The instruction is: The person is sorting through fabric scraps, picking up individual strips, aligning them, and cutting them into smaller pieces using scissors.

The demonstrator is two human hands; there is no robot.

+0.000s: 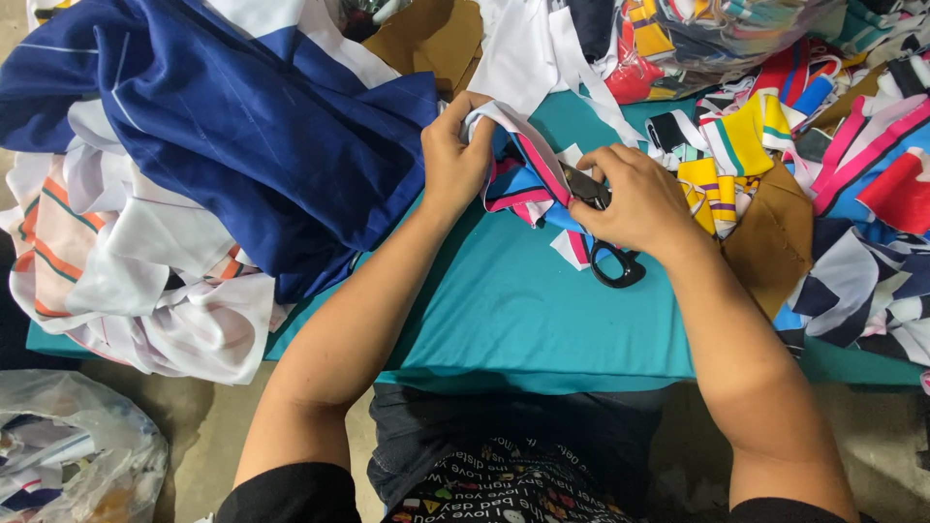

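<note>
At the near left, on the floor, a clear plastic bag [68, 450] holds bunched cloth scraps, white with bits of colour. Above it a heap of white and orange-striped fabric [126, 271] hangs over the left edge of the table [523, 320], which is covered in teal cloth, and a large navy blue sheet [242, 126] lies draped over that heap.

The left hand [453, 155] pinches the upper end of a strip of cloth [528, 169], white, pink and blue, its fingers closed on the fabric and lifting it off the table, seemingly to keep it taut for the blades. The right hand [639, 203] grips a pair of black-handled scissors [605, 237], fingers wrapped around the upper part, the lower loop poking out below the palm; the blades meet the strip just right of the left hand. How far the blades are apart I cannot tell.

To the right lies a spread of cut pieces [852, 194] in yellow, red, pink, white and navy, with a brown piece [770, 247] just beside the right wrist. At the far right, another clear bag [717, 29] is stuffed with colourful scraps.
</note>
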